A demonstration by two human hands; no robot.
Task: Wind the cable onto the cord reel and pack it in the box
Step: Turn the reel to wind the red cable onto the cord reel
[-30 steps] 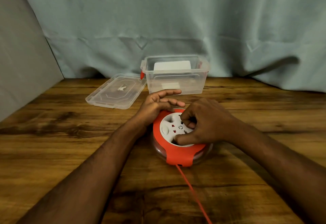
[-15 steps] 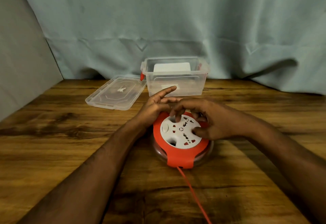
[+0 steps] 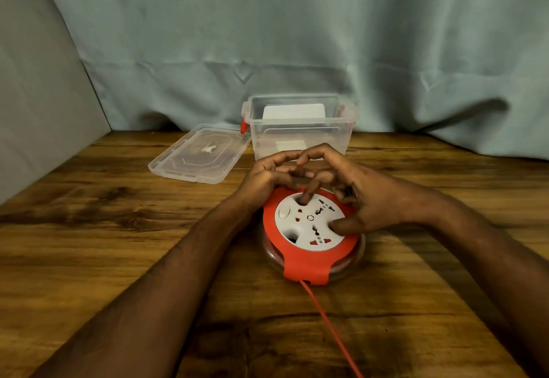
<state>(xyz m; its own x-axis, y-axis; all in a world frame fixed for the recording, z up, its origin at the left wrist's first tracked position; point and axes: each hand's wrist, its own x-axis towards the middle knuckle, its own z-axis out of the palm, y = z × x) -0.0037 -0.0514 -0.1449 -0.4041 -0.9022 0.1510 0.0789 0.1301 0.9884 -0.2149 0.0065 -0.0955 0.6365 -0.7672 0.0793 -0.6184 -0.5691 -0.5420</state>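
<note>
Fingers: our right hand (image 3: 371, 199) curls over the far right of the cord reel (image 3: 312, 235), one finger poked into a round hole in the white socket face (image 3: 309, 220), thumb pressed on that face near its right edge. Our left hand (image 3: 264, 178) curls against the reel's far left rim; we cannot tell how firmly it grips.
Reel: flat on the wooden table (image 3: 118, 258), between both hands, in front of the box (image 3: 300, 128).
Cable (image 3: 329, 327): red, leaves the reel's near tab and runs off the bottom edge; its end is cut off.
Hidden: the reel's far rim lies under the fingers; wound turns show only dimly through the clear lower housing.
Box: clear, open, upright at the table's back; a white item inside is hard to identify.
Lid (image 3: 202, 154): lies flat just left of the box.
Room: pale blue cloth backdrop (image 3: 297, 35), grey panel at left.
Change: half a second back the right fingers spread across the socket face; the dial has since turned, and the left fingers have curled in.
</note>
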